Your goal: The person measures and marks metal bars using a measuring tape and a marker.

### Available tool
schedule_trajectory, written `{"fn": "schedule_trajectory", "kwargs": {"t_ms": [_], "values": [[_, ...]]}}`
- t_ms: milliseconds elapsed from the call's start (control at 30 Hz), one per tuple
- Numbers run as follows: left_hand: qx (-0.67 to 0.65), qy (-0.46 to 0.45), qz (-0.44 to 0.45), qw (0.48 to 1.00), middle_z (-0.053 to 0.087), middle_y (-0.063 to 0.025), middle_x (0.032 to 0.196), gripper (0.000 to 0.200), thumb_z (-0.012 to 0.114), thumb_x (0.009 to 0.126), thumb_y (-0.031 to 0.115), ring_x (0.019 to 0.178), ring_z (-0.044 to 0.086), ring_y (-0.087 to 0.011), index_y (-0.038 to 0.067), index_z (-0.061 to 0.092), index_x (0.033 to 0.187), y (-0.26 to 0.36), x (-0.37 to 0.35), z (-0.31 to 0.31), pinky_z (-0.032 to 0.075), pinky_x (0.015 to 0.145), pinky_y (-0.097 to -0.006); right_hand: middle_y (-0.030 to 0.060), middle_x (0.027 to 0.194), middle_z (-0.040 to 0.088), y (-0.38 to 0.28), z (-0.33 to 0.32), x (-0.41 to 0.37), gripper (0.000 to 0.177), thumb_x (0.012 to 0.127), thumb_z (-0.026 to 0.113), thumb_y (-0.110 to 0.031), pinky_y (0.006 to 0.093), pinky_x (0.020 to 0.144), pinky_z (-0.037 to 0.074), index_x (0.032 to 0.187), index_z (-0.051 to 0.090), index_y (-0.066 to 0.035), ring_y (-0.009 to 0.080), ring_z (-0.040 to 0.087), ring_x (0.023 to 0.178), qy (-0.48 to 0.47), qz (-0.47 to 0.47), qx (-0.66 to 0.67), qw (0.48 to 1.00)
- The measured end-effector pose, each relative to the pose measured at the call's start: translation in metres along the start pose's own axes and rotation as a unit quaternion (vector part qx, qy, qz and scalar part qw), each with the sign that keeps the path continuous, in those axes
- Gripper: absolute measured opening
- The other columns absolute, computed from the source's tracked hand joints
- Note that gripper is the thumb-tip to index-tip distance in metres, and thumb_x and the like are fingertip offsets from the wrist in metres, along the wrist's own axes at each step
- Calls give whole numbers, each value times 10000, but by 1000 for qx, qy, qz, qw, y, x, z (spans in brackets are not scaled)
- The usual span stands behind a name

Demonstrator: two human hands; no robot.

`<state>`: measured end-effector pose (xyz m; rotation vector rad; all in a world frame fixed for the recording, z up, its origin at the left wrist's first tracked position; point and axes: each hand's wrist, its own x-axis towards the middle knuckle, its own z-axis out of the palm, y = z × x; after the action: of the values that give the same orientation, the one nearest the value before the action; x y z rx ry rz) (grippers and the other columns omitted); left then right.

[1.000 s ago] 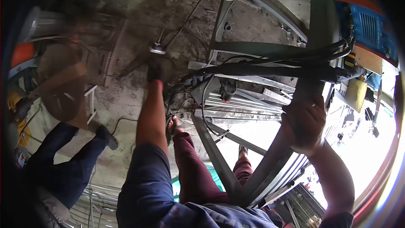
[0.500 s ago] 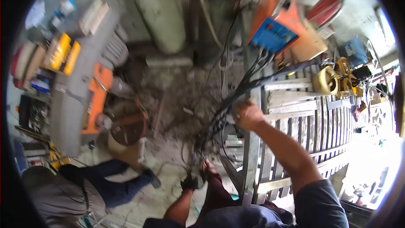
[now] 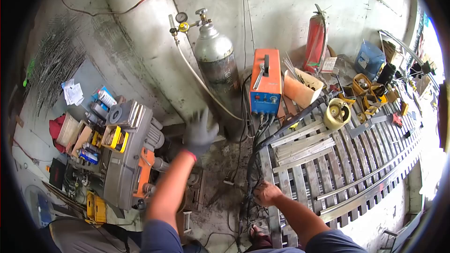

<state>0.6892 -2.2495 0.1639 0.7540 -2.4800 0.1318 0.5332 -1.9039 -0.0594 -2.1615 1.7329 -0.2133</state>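
Note:
My left hand (image 3: 200,133), in a grey glove, is raised in front of the base of the gas cylinder (image 3: 218,58), fingers spread and holding nothing visible. My bare right hand (image 3: 266,193) is at the left edge of the slatted metal table (image 3: 304,187), its fingers curled against the bundle of black cables (image 3: 253,168); what they hold, if anything, is hidden. Those cables run up to an orange and blue machine (image 3: 266,82) at the table's back corner. A wrench lies on top of the machine.
Flat metal strips (image 3: 304,150) and a yellowish round container (image 3: 336,114) lie on the table. A red extinguisher (image 3: 315,42) stands behind. At left is a grey bench machine (image 3: 123,168) with an orange part. Another person's clothed body (image 3: 84,236) is at lower left.
The view has tilted up, showing the cylinder and wall. My left hand has risen from low near my foot to before the cylinder. My right hand remains by the cables at the table edge.

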Motion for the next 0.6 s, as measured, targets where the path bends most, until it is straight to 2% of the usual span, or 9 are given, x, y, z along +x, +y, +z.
{"fn": "schedule_trajectory", "kwargs": {"t_ms": [167,200,233,300,400,433,500,567,600], "values": [[105,86,93,986,703,-322,1261,815,636,1026,559,1125,693,-513,85,423,1654,-43,264,-45,532,966,-593,126,1132,765,10,8,3,303,951,695,-329,442,1121,503,1112,755,-79,302,677,1229,70,18,42,996],[88,166,133,973,735,-287,1184,824,613,1043,580,1087,713,-495,116,390,1686,-63,311,-39,544,930,-566,126,1117,759,7,5,2,276,940,700,-301,441,1104,510,1088,736,-72,318,688,1163,80,32,55,995],[114,-2,-67,991,720,-256,1325,854,566,1059,618,1163,717,-470,133,336,1723,-30,341,-77,531,974,-571,125,1110,757,9,7,2,270,939,700,-300,442,1093,514,1081,730,-72,324,690,1144,80,32,62,994],[289,161,13,944,622,-209,1547,910,512,1052,686,1324,662,-448,140,294,1747,-64,408,-60,493,1078,-597,122,1095,753,10,10,6,259,938,701,-296,445,1071,521,1066,720,-72,335,696,1107,85,28,75,993],[289,70,-61,953,353,-150,1790,1014,496,1005,780,1550,475,-446,133,270,1752,-67,469,-61,403,1235,-597,113,1069,747,13,6,8,226,933,696,-284,440,1078,519,1037,711,-83,338,701,1091,79,19,88,993],[249,24,-69,966,308,-153,1813,925,492,1049,712,1555,472,-447,138,293,1746,-79,490,-57,408,1251,-547,113,1066,747,13,8,6,223,932,694,-281,440,1082,519,1034,711,-84,337,699,1096,73,16,94,993],[395,-138,198,887,402,-173,1767,775,487,1096,600,1538,509,-394,127,404,1704,-157,544,-27,418,1258,-491,94,957,705,14,8,5,212,908,720,-294,422,1019,527,983,690,-98,307,690,1000,146,-4,89,985],[36,-112,-12,993,529,-189,1672,619,465,1123,488,1513,539,-359,109,559,1604,-168,559,-10,441,1244,-470,94,994,706,17,13,7,227,916,717,-311,418,1039,518,986,685,-98,300,682,1039,140,-19,99,985],[174,-108,31,978,590,-197,1601,558,471,1111,428,1474,573,-367,92,627,1529,-164,560,-7,464,1215,-490,106,1095,739,17,6,6,201,944,693,-284,422,1109,493,1009,702,-93,315,670,1150,78,-11,104,992]]}}
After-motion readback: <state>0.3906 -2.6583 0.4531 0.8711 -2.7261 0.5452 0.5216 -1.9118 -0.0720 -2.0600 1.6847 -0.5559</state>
